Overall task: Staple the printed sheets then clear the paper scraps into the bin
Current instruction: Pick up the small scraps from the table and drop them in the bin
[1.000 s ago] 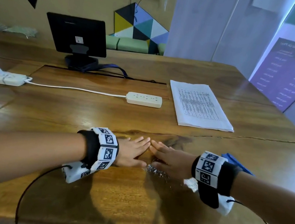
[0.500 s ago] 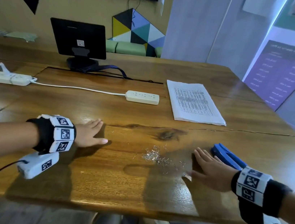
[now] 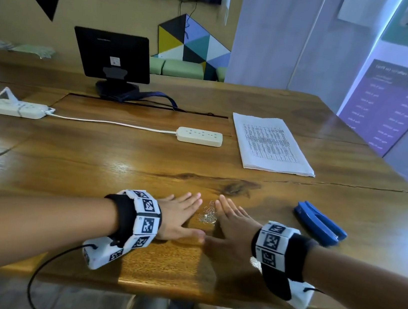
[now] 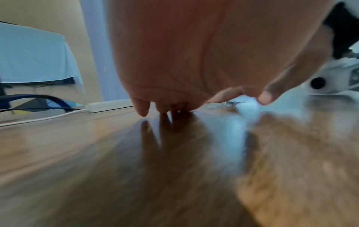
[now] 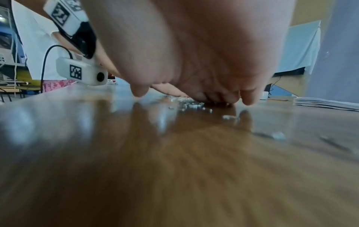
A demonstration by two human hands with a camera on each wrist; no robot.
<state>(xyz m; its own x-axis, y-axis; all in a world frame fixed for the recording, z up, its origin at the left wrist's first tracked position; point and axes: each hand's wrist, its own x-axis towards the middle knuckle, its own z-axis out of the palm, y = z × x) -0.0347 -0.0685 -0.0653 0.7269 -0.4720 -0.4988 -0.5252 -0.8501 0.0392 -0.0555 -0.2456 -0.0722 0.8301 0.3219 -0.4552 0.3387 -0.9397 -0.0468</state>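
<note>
A small heap of silvery scraps (image 3: 208, 214) lies on the wooden table (image 3: 117, 168) between my two hands. My left hand (image 3: 179, 214) lies flat with straight fingers just left of the heap. My right hand (image 3: 233, 224) lies flat on its right side, thumbs nearly meeting below it. In the right wrist view loose scraps (image 5: 191, 105) sit beside my fingertips (image 5: 249, 99). The stack of printed sheets (image 3: 271, 144) rests at the back right. A blue stapler (image 3: 319, 223) lies right of my right wrist.
Two white power strips (image 3: 199, 136) (image 3: 18, 108) joined by a cord lie across the middle of the table. A black monitor (image 3: 112, 56) stands at the back with a dark strap at its base. The table's front edge (image 3: 177, 296) is just below my wrists.
Half a second ago my hands were spread wide apart with the scraps scattered between them. Both hands have swept inward along the table and the scraps are now a tighter heap.
</note>
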